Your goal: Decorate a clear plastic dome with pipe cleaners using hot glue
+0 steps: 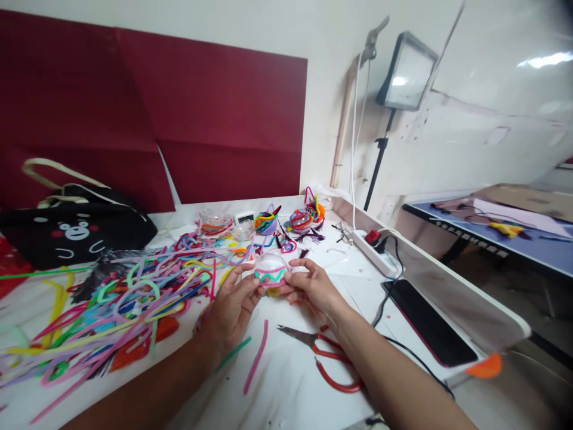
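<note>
Both hands hold a clear plastic ball (271, 272) wrapped with pink and teal pipe cleaners, just above the white table (290, 382). My left hand (233, 307) grips its left side with curled fingers. My right hand (311, 286) pinches its right side. A loose pink pipe cleaner (256, 357) and a green one (235, 352) lie on the table below my left wrist. Red-handled scissors (324, 355) lie under my right forearm.
A big heap of coloured pipe cleaners (116, 304) covers the left of the table. Finished decorated balls (299, 221) stand at the back. A black bear bag (74, 230) sits far left. A power strip (376, 248) and a phone (430, 325) lie along the right edge.
</note>
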`<state>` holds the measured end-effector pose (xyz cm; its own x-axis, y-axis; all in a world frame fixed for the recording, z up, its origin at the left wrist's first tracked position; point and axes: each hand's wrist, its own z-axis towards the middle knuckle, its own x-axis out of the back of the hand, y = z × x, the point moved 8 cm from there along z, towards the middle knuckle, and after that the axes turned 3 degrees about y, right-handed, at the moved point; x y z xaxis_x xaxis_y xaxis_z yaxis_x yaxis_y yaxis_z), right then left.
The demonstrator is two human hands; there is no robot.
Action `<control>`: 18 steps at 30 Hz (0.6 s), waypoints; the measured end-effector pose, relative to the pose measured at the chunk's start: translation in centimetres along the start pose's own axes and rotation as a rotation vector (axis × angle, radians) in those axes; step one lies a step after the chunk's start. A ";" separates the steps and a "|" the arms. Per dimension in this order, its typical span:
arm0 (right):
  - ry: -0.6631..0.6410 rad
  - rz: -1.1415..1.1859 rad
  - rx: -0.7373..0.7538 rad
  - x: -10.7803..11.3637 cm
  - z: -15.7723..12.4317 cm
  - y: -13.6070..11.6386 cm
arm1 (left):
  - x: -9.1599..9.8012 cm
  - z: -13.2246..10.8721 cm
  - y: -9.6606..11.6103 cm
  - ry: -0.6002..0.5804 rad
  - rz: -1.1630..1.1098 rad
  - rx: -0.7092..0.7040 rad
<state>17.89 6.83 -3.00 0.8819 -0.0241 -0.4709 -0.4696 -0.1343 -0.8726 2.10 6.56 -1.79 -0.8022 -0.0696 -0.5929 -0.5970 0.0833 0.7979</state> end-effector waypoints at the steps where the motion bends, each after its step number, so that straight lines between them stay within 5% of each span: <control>1: -0.001 0.005 -0.001 0.0 0.0 0.1 | 0.2 -0.1 0.0 0.007 -0.007 0.004; 10: -0.001 -0.005 0.024 -0.3 -0.3 0.5 | 1.3 -1.0 -0.6 0.101 -0.068 0.074; 18: 0.020 -0.009 -0.008 -0.2 -0.5 0.7 | 1.6 -0.5 -1.2 0.067 -0.102 0.076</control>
<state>17.34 6.25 -3.45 0.8868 -0.0429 -0.4601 -0.4612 -0.1423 -0.8758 1.52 5.86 -3.67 -0.7367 -0.1476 -0.6600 -0.6762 0.1476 0.7218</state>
